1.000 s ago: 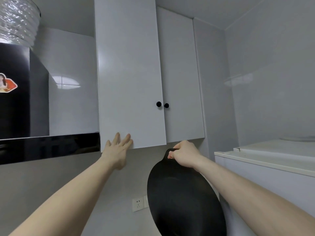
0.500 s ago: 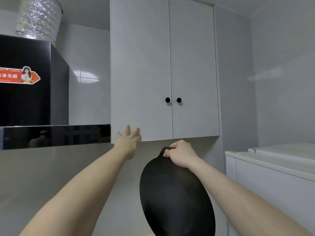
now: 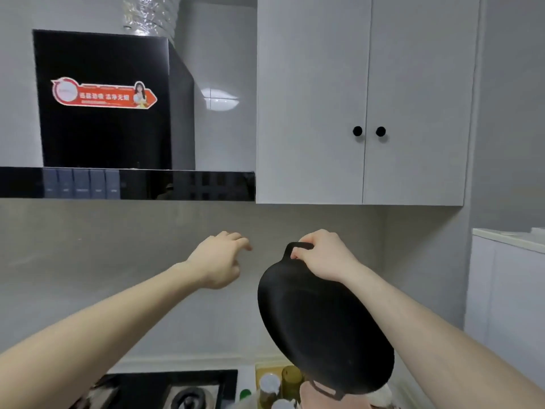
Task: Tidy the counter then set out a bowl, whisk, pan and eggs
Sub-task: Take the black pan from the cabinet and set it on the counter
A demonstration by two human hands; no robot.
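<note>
right hand (image 3: 326,255) gripping loop handle of flat round matte black iron pan (image 3: 321,329) hanging below it, left hand (image 3: 216,259) beside, loosely curled, empty, blurry jars (image 3: 269,385) underneath half hidden

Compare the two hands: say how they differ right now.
The right hand grips the black pan by its loop handle; the left hand holds nothing. The right hand's fingers are curled tight round the handle; the left hand's fingers hang loosely curled. Both are raised below the closed cupboard, touching neither it nor the wall.
</note>
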